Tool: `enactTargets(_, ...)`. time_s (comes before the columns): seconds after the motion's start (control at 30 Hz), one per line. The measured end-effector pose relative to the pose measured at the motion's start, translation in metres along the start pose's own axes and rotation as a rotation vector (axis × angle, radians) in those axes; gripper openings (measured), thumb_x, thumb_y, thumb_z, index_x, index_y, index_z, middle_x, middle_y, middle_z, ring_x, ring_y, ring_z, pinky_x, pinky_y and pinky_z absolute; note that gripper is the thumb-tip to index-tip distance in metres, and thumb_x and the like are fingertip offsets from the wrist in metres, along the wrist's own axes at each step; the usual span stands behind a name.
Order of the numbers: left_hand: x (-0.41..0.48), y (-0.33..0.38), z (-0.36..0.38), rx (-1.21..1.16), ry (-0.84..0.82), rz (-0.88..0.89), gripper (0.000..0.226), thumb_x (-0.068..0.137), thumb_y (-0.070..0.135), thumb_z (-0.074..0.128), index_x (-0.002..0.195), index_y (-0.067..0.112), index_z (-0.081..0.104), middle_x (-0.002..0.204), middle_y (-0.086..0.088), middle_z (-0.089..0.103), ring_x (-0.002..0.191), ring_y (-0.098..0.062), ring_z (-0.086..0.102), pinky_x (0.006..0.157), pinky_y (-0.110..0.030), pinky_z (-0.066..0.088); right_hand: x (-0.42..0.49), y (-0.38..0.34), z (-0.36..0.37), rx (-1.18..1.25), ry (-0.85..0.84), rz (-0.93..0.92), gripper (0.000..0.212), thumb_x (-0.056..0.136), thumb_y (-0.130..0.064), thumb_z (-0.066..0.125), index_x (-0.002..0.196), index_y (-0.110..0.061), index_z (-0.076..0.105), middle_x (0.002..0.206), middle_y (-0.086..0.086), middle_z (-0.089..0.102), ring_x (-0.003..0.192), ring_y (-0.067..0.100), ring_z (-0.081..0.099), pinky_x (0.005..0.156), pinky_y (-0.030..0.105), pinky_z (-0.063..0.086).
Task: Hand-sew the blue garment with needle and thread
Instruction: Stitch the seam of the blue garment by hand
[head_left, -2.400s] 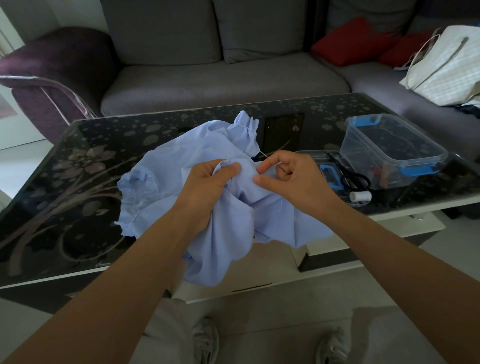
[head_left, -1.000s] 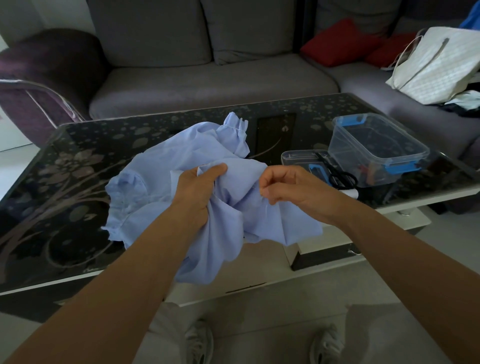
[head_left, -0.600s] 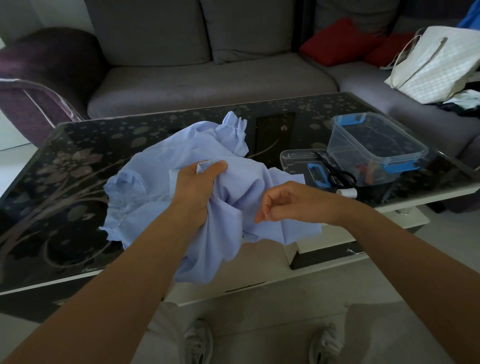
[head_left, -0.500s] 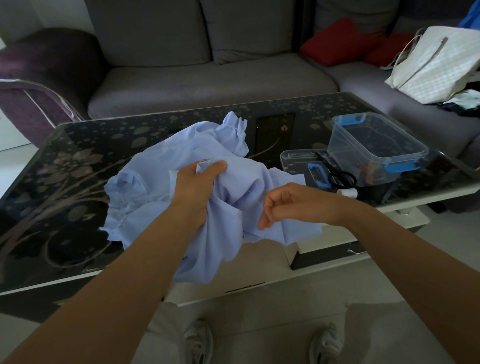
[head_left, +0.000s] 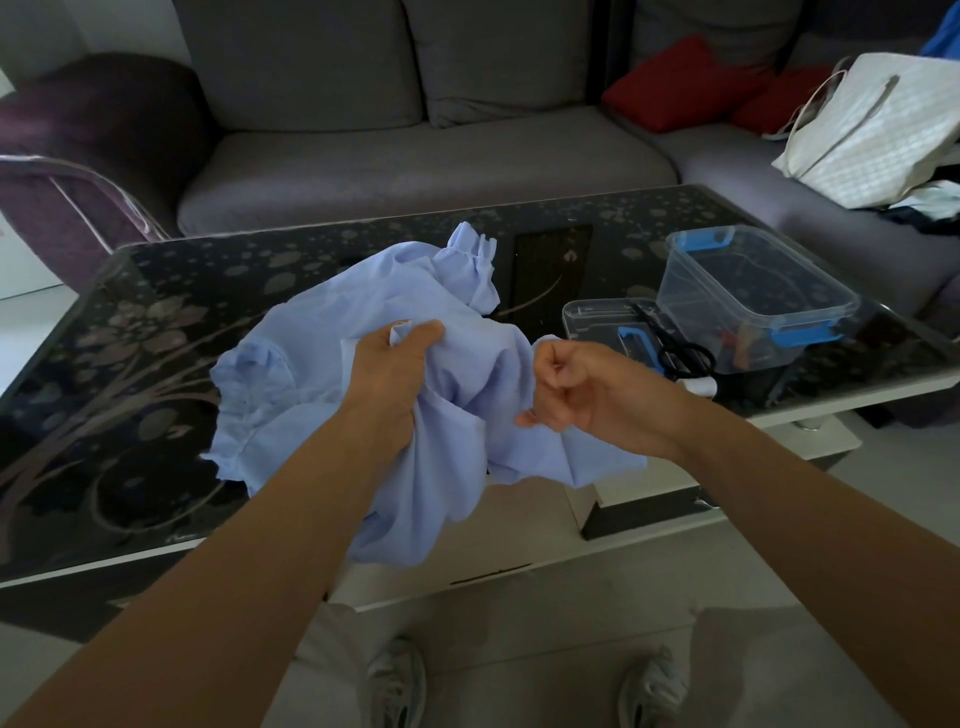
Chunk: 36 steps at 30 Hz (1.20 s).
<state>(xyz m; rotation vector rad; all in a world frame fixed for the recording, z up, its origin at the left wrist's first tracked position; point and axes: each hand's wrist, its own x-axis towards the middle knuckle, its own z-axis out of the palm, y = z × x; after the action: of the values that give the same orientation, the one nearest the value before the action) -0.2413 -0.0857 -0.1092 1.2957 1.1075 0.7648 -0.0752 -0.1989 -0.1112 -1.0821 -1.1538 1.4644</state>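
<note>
The light blue garment (head_left: 332, 332) lies bunched on the near part of the black glass table (head_left: 130, 415) and hangs over its front edge. My left hand (head_left: 395, 374) grips a fold of it, thumb on top. My right hand (head_left: 582, 389) is curled into a loose fist just right of that fold, fingertips pinched together in front of the cloth. Needle and thread are too thin to make out.
A clear plastic box with blue clips (head_left: 753, 296) stands at the table's right, its lid (head_left: 602, 322) beside it with black scissors (head_left: 675, 348) and a white spool (head_left: 698, 385). A grey sofa (head_left: 415, 166) with red cushions and a white bag (head_left: 872, 130) lies behind.
My right hand has dropped from the fold and drawn down and back toward me, staying pinched. My left hand keeps its grip on the garment.
</note>
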Motion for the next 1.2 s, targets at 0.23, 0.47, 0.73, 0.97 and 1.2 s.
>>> enactTargets(0.23, 0.017, -0.003, -0.012, -0.042, 0.201, -0.043, 0.019, 0.099, 0.023, 0.053, 0.112, 0.011, 0.059, 0.105, -0.003, 0.053, 0.083, -0.015, 0.052, 0.082, -0.025, 0.036, -0.011, 0.002, -0.007, -0.312, -0.003, 0.382, 0.024, 0.099, -0.019, 0.049, 0.076, -0.015, 0.057, 0.051, -0.002, 0.027, 0.051, 0.013, 0.025, 0.052, 0.023, 0.036)
enactTargets(0.47, 0.025, -0.011, -0.022, -0.111, 0.224, -0.063, 0.035, 0.098, 0.01, 0.052, 0.129, -0.004, 0.053, 0.127, -0.023, 0.059, 0.068, -0.01, 0.051, 0.06, -0.022, 0.043, -0.011, 0.001, -0.017, -0.305, 0.303, 0.302, 0.017, 0.094, -0.023, 0.056, 0.08, -0.016, 0.062, 0.074, -0.002, 0.061, 0.071, 0.007, 0.056, 0.061, 0.021, 0.041)
enactTargets(0.73, 0.034, -0.017, -0.024, -0.086, 0.25, -0.055, 0.033, 0.097, 0.008, 0.052, 0.128, -0.004, 0.054, 0.079, 0.002, 0.054, 0.066, -0.008, 0.051, 0.06, -0.02, 0.044, -0.01, -0.003, -0.018, -0.233, 0.448, 0.259, 0.018, 0.096, -0.018, 0.056, 0.094, -0.012, 0.073, 0.081, 0.0, 0.066, 0.064, 0.007, 0.056, 0.042, 0.013, 0.033)
enactTargets(0.97, 0.027, -0.013, -0.021, 0.329, 0.358, -0.037, 0.042, 0.095, 0.026, 0.058, 0.134, 0.014, 0.047, 0.134, -0.011, 0.05, 0.112, -0.026, 0.05, 0.091, -0.032, 0.038, -0.01, -0.004, -0.018, -0.227, 0.417, 0.177, 0.021, 0.098, -0.014, 0.052, 0.095, -0.011, 0.072, 0.07, 0.001, 0.061, 0.056, 0.009, 0.048, 0.042, 0.013, 0.034)
enactTargets(1.2, -0.013, -0.002, 0.009, 0.579, 0.059, 1.245, 0.037, 0.1, 0.027, 0.046, 0.126, 0.001, 0.05, 0.131, -0.025, 0.051, 0.117, -0.018, 0.043, 0.105, -0.009, 0.024, -0.009, -0.005, -0.019, -0.213, 0.413, 0.144, 0.02, 0.099, -0.015, 0.051, 0.098, -0.009, 0.071, 0.068, 0.001, 0.058, 0.054, 0.007, 0.046, 0.043, 0.015, 0.034)
